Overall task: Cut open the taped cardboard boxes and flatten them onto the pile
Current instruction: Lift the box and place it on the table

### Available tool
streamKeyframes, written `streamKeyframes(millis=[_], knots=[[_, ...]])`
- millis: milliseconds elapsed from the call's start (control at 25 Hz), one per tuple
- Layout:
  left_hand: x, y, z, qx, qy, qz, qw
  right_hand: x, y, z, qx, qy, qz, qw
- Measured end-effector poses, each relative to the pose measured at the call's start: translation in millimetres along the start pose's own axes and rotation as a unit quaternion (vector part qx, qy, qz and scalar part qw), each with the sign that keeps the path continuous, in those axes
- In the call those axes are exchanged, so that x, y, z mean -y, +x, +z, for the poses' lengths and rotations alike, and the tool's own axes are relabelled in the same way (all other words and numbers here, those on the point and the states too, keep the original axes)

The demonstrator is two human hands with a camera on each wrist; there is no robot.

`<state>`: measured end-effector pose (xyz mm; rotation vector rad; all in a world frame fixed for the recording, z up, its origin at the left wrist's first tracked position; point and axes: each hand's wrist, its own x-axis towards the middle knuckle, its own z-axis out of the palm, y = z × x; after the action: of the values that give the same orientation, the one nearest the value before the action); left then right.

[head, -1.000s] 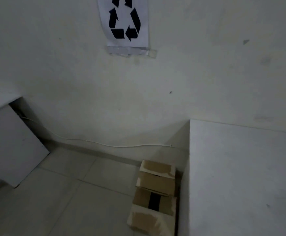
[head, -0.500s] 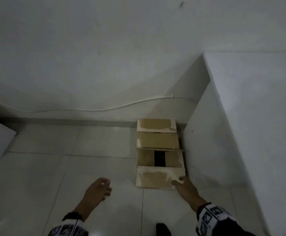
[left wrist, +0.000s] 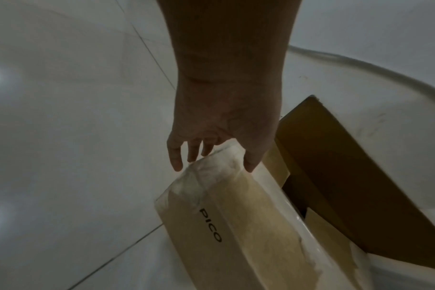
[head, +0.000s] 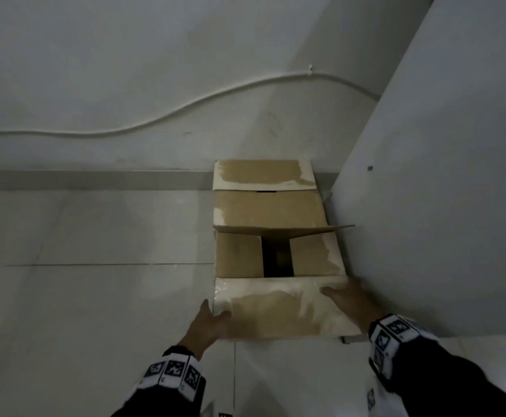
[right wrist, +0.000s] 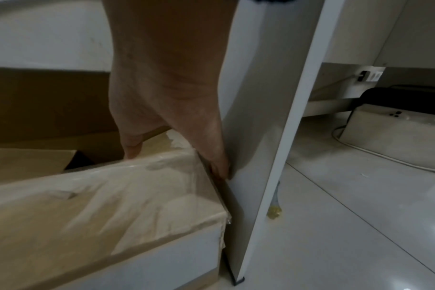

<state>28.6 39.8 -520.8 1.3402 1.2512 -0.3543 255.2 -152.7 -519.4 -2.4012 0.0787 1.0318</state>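
Both arms reach forward and down from dark sleeves with patterned wrist bands toward an open cardboard box (head: 275,254) on the tiled floor (head: 95,296). The box stands in the corner where the wall (head: 125,70) meets the side panel of a white desk (head: 441,206), its right side just beside that panel. Its near flap (head: 281,308), covered in clear tape, juts toward the person, and two inner flaps leave a dark gap between them. The left hand (head: 208,323) holds the near flap's left corner, thumb on top and fingers (left wrist: 175,157) hanging loosely spread past the edge, so the grip is narrow. The right hand (head: 351,302) grips the flap's right corner, thumb (right wrist: 132,145) over the far edge and fingers down in the slot between box and panel. A white cable (head: 185,106) runs along the wall.
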Motion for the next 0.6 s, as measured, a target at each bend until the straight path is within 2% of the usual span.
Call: streamKeyframes(millis=[80,240,360,440,600], knots=[[-0.4,12.7,8.1,0.001,-0.012,0.009,1.000,-7.3,16.3,6.6,-0.005,0.001,0.005,1.000],[-18.0,-12.4,-2.4,-0.040,-0.001,0.037,0.998,3.5,7.3,1.8,-0.039,-0.006,0.014,0.999],[-31.3,-67.8,-32.6,-0.026,-0.112,0.038,0.993,27.4,-41.1,-12.1,-0.068,-0.033,0.037,0.996],[-42.9,-117.2,-60.4,-0.028,-0.160,0.036,0.986,50.0,-92.1,-22.4,-0.078,-0.033,0.048,0.995],[-76.7,-219.6,-122.3,-0.086,-0.214,0.096,0.968,103.8,-198.3,-43.2,-0.113,0.029,0.006,0.993]])
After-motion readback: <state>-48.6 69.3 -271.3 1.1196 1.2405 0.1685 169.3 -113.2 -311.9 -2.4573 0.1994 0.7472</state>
